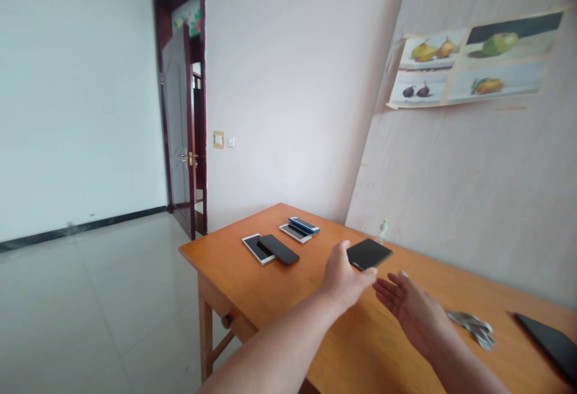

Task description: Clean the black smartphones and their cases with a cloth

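We are holding the black rectangular device (370, 253) over the orange-brown wooden surface (270, 289), our left hand (343, 278) clasping its edge; our right hand (411, 307) is hovering nearby, outstretched and empty.

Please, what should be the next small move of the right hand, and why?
Probably bring the right hand to the black device for support: the left hand alone holds it, while the open right hand is near but apparently not touching.

One view from head height, forward and down across the nearby table (360, 346) to the wall (293, 81)
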Available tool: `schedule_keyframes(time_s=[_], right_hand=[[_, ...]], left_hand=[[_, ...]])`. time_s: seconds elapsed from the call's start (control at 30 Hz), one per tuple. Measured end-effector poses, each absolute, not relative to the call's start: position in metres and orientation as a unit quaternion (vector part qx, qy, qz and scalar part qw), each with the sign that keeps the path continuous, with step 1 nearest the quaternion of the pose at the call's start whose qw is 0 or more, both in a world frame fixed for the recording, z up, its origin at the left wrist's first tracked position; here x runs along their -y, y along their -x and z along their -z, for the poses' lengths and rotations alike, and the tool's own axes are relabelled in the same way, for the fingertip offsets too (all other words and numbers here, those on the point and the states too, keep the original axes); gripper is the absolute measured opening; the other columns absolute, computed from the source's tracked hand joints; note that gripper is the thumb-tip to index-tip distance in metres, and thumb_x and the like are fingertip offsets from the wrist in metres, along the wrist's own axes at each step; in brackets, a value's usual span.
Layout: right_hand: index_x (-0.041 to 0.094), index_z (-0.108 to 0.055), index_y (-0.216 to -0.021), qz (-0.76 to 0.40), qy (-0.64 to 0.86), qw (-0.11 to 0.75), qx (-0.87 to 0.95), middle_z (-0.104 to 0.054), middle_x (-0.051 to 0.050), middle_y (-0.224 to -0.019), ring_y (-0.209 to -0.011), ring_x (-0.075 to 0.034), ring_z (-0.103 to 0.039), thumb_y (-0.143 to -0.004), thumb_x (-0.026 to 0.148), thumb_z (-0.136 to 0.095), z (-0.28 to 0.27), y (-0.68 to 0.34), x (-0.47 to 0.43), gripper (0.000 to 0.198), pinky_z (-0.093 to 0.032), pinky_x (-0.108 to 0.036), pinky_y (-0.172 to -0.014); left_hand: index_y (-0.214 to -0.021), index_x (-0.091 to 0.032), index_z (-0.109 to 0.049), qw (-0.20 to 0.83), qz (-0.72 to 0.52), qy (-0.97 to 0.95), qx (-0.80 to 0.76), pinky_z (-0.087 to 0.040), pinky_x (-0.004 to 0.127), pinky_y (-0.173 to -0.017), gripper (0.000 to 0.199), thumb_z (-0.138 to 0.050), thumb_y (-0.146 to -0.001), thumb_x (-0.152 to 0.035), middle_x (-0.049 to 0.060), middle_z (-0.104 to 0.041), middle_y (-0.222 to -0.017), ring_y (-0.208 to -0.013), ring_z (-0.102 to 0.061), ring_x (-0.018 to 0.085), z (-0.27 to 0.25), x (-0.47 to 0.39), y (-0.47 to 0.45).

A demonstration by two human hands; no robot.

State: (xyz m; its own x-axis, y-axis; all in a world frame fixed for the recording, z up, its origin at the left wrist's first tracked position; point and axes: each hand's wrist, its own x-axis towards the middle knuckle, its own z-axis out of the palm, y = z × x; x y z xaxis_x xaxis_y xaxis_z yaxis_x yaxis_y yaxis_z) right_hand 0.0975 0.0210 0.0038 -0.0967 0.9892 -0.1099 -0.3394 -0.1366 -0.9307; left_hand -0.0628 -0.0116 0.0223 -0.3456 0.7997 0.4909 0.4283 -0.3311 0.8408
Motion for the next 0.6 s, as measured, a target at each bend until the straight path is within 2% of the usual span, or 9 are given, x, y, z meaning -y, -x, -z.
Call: schedule_keyframes(time_s=[0.1, 0.3, 0.47, 0.6], right_hand=[[0.018, -0.062, -0.098, -0.640, 0.406, 0.544, 0.359, -0.072, -0.007, -0.089, -0.075, -0.017, -0.070, -0.087, 0.023, -0.053, -0.002, -0.128, -0.041, 0.015, -0.059, -0.027, -0.068], [0.019, -0.063, -0.091, -0.601, 0.456, 0.582, 0.304, -0.070, -0.003, -0.076, -0.061, -0.014, -0.066, -0.083, 0.012, -0.050, 0.017, -0.173, -0.065, 0.017, -0.054, -0.021, -0.052], [0.019, -0.065, -0.093, -0.601, 0.445, 0.583, 0.319, -0.072, -0.008, -0.083, -0.079, -0.026, -0.070, -0.078, 0.018, -0.054, 0.026, -0.180, -0.064, 0.018, -0.058, -0.037, -0.066], [0.024, -0.068, -0.078, -0.536, 0.473, 0.592, 0.372, -0.072, -0.016, -0.090, -0.083, -0.031, -0.070, -0.077, 0.028, -0.059, 0.025, -0.179, -0.055, 0.010, -0.057, -0.041, -0.066]], left_hand=[[-0.134, -0.015, -0.045, 0.204, -0.582, -0.584, -0.528, -0.043, 0.040, -0.101, 0.083, -0.076, -0.062, -0.042, 0.015, -0.057, -0.127, -0.117, -0.054, 0.029, -0.017, 0.011, 0.025], [-0.137, -0.012, -0.043, 0.241, -0.521, -0.654, -0.494, -0.043, 0.044, -0.099, 0.092, -0.078, -0.057, -0.039, 0.019, -0.053, -0.127, -0.116, -0.052, 0.034, -0.009, 0.000, -0.016], [-0.143, -0.017, -0.036, 0.327, -0.505, -0.640, -0.478, -0.035, 0.046, -0.106, 0.112, -0.085, -0.048, -0.049, 0.018, -0.043, -0.136, -0.124, -0.043, 0.035, -0.001, 0.002, -0.022], [-0.147, -0.020, -0.030, 0.449, -0.537, -0.553, -0.452, -0.039, 0.043, -0.101, 0.112, -0.081, -0.055, -0.059, 0.016, -0.043, -0.136, -0.121, -0.048, 0.032, 0.006, 0.001, -0.017]])
